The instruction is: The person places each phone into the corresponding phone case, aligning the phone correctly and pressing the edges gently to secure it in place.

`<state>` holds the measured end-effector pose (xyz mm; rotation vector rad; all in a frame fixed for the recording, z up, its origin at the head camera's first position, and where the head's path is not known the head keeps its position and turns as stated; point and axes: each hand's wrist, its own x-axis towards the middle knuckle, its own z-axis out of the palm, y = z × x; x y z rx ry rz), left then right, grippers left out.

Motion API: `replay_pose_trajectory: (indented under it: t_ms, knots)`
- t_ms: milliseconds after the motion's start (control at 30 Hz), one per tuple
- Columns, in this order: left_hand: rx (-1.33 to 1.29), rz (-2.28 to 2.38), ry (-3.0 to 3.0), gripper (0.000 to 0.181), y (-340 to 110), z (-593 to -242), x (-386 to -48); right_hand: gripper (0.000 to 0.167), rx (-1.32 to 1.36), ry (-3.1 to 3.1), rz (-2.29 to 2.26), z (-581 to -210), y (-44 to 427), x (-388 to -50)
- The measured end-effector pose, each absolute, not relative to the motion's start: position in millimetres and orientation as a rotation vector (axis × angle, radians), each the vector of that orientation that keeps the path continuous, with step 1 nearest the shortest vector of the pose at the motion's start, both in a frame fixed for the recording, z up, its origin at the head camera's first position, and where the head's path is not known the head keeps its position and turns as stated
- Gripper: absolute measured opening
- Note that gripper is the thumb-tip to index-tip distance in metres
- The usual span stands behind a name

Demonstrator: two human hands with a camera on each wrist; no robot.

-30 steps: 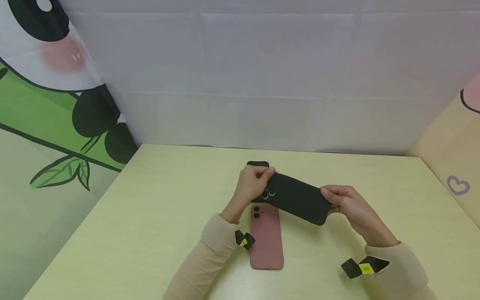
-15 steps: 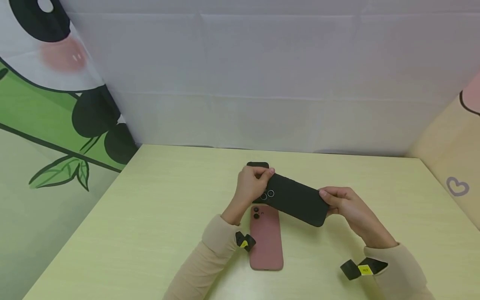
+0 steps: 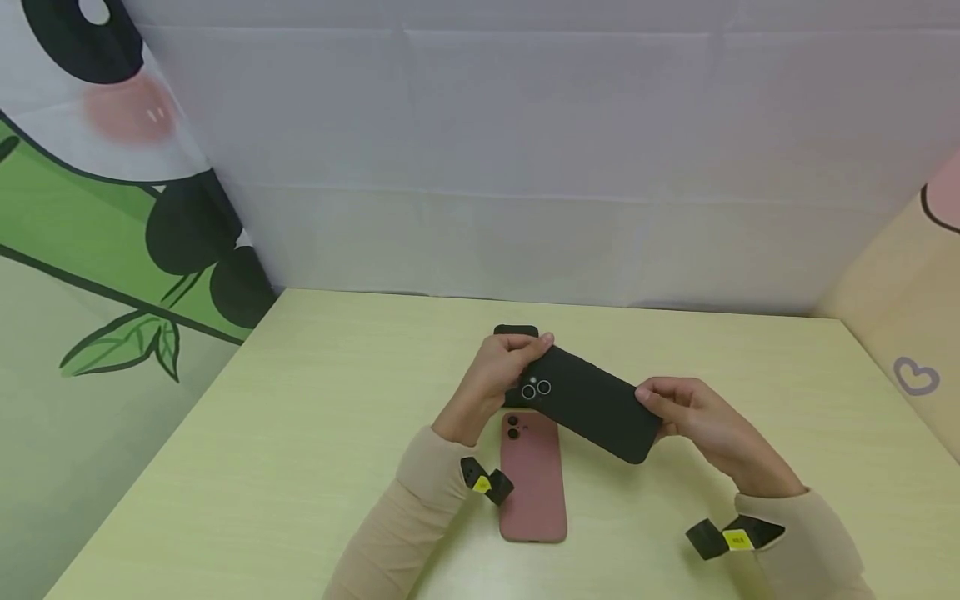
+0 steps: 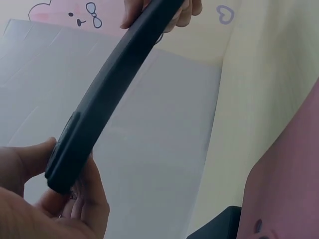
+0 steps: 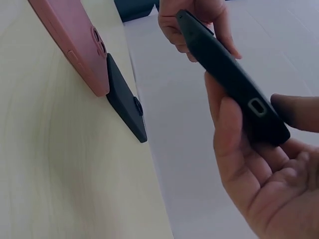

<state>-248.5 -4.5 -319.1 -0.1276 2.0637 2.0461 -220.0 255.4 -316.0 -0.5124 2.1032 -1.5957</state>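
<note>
Both hands hold a black phone case raised and slanting above the table, its back with two camera rings towards me. Whether a phone sits inside cannot be told. My left hand pinches its camera end; my right hand pinches the opposite end, thumb on the near face. In the right wrist view the case shows an oval opening at its end. A pink phone lies flat below my left wrist, camera end away from me. Behind my left hand lies another black phone or case, partly hidden.
The pale yellow table ends at a grey-white cloth wall at the back. Printed side panels stand left and right. Small black wrist cameras sit on the sleeves, the left one overlapping the pink phone's edge in the head view.
The right end of the held case has dipped slightly, steepening its slant. Both hands keep their grip, and the left wrist has shifted slightly left. The things on the table lie as before.
</note>
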Motion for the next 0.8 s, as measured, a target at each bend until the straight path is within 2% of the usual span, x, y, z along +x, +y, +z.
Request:
replay_pose_trajectory:
  t_ms: [167,467,800]
  knots:
    - [-0.121,2.118,2.006,0.037,-4,-323,-251,0.023,-0.508,2.076,-1.623,-318,253,-220]
    - [-0.094,2.203,1.839,0.035,-4,-321,-249,0.02,-0.249,2.071,-1.802,-316,247,-214]
    - [-0.093,2.258,1.874,0.034,-6,-320,-239,0.016,-0.228,1.93,-1.964,-315,240,-204]
